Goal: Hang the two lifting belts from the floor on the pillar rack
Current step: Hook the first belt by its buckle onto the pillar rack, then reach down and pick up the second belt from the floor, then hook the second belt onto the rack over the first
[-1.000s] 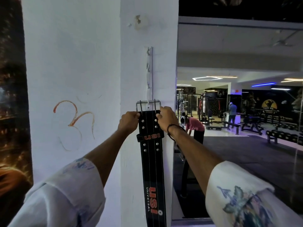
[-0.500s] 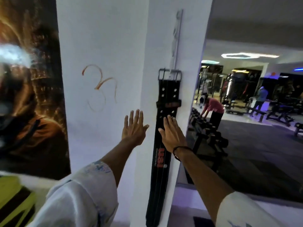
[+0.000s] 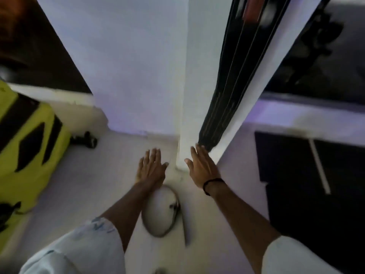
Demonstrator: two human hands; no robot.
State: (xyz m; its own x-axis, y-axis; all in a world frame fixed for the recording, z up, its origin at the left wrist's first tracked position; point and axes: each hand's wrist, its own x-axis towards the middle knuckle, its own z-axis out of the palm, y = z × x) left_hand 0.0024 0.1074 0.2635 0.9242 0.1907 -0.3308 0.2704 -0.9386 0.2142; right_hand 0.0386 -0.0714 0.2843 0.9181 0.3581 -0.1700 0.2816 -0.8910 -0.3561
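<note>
2 hands (image 3: 152,169), 1 belt (image 3: 227,91), maybe 2nd.

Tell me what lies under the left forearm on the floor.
A pale coiled belt lies on the floor beneath the left hand and forearm. The arm covers its left edge, so its full shape and buckle cannot be made out.

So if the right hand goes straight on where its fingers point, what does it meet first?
Probably the lower end of the hanging black belt against the pillar; the right hand has its fingertips right beside it, though depth is unclear.
</note>
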